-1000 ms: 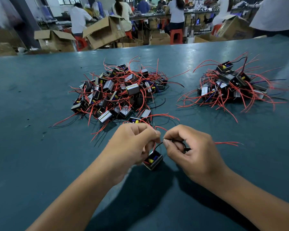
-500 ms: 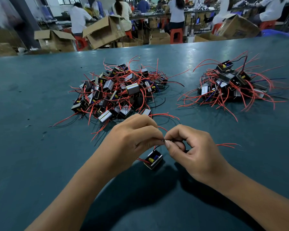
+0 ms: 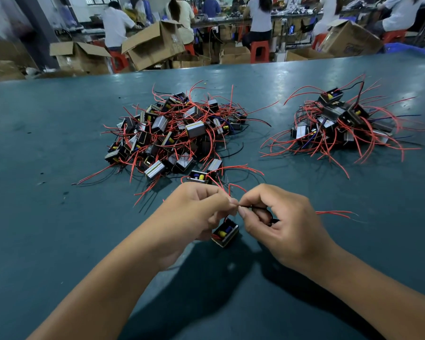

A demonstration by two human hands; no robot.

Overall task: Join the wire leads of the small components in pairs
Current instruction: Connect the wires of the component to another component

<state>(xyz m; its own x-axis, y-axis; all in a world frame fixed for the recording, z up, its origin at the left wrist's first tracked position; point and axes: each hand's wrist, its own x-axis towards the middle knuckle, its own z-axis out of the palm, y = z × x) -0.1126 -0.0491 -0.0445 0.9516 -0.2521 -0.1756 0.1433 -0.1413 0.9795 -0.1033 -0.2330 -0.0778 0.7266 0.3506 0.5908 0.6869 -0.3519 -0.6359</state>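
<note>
A small black component [image 3: 225, 233] with yellow and blue parts inside hangs just below my two hands, close above the green table [image 3: 59, 217]. My left hand [image 3: 194, 217] pinches a wire lead at its fingertips. My right hand [image 3: 282, 224] pinches a thin black wire lead [image 3: 252, 206], and the fingertips of both hands meet at that spot. Red leads [image 3: 336, 213] trail out to the right behind my right hand. A big pile of components with red leads [image 3: 177, 133] lies ahead of my hands. A smaller pile [image 3: 339, 123] lies at the far right.
Two loose components [image 3: 204, 174] lie at the near edge of the big pile, just beyond my left hand. Beyond the table's far edge stand open cardboard boxes [image 3: 155, 44], red stools and several seated people at a bench.
The fingertips of both hands came together on the leads and stayed joined. The hanging component shifted slightly under my hands. The piles have not moved.
</note>
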